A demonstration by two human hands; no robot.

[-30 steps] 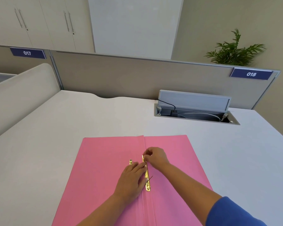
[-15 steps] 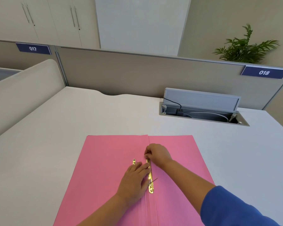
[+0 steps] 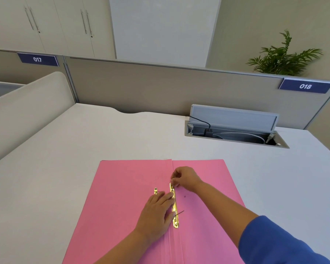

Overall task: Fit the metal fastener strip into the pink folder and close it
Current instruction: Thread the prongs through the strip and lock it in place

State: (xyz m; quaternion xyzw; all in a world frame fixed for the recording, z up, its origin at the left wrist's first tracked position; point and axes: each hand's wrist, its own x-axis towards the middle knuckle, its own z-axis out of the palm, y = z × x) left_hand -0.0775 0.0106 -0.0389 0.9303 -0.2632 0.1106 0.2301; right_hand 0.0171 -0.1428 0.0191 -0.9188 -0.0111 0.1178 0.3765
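Observation:
The pink folder (image 3: pixel 122 206) lies open and flat on the white desk. A gold metal fastener strip (image 3: pixel 174 212) runs along its centre crease. My left hand (image 3: pixel 156 216) lies flat on the folder, its fingertips pressing on the strip's middle. My right hand (image 3: pixel 185 178) pinches the strip's far end between thumb and fingers. A second small gold piece (image 3: pixel 155 191) shows just beyond my left fingers; most of it is hidden under the hand. A thin prong (image 3: pixel 180 212) sticks out to the right near the strip's near end.
An open cable box (image 3: pixel 234 130) with a raised lid and wires is set into the desk at the back right. A beige partition (image 3: pixel 141 86) borders the far edge and a curved divider (image 3: pixel 23 111) the left. A plant (image 3: pixel 282 56) stands behind.
Both hands stay on the strip, the right at its far end, the left on its middle. The camera has shifted a little, so the scene sits further right in the frame.

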